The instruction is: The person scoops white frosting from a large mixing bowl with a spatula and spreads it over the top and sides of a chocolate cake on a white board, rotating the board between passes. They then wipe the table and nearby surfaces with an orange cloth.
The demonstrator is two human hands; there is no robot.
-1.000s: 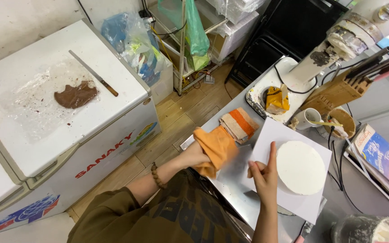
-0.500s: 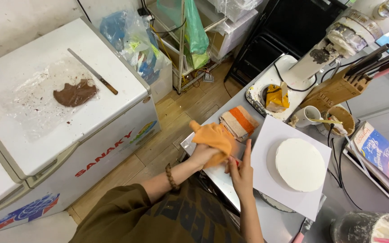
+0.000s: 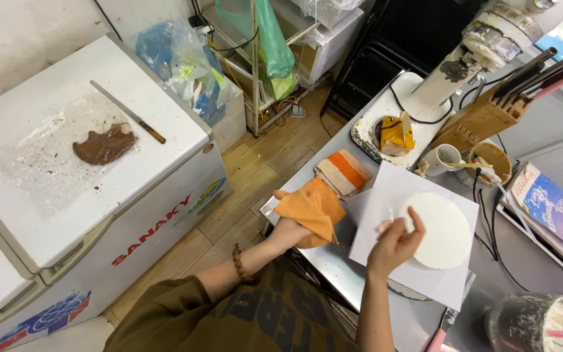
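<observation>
On the steel tabletop, the left hand has its grip closed on a crumpled orange cloth, the right hand rests loosely curled at a smooth white round cake, and a colourful flat box lies beyond.

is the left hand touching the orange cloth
Touching. The head view shows the left hand gripping the orange cloth, which drapes over its fingers above the metal counter.
</observation>
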